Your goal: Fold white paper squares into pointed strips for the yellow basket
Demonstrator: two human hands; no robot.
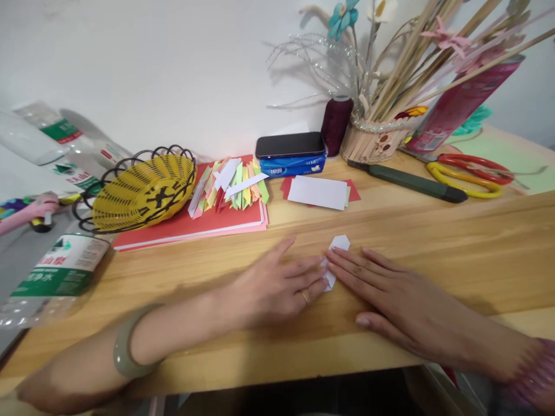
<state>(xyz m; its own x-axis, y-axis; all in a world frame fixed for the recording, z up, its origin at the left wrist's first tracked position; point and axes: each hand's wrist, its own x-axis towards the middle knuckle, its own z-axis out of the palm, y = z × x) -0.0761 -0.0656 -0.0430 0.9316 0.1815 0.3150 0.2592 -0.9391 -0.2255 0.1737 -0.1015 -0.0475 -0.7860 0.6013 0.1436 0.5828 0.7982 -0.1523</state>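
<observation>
A small white folded paper [337, 245] lies flat on the wooden table [433, 231]. My left hand [273, 286] rests flat with its fingertips pressing the paper's left edge; a ring is on one finger and a pale green bangle [125, 346] sits on the wrist. My right hand [390, 294] lies flat beside it, fingertips pressing the same paper from the right. Most of the paper is hidden under the fingers of both hands.
Behind the hands: a pile of folded coloured paper strips [229, 185] on red sheets [191, 225], a yellow wire basket [143, 188], a phone [289, 144] on a blue pack, white card [318, 192], a utility knife [411, 182], scissors [468, 170], a stick-filled holder [373, 141], bottles at left [56, 271].
</observation>
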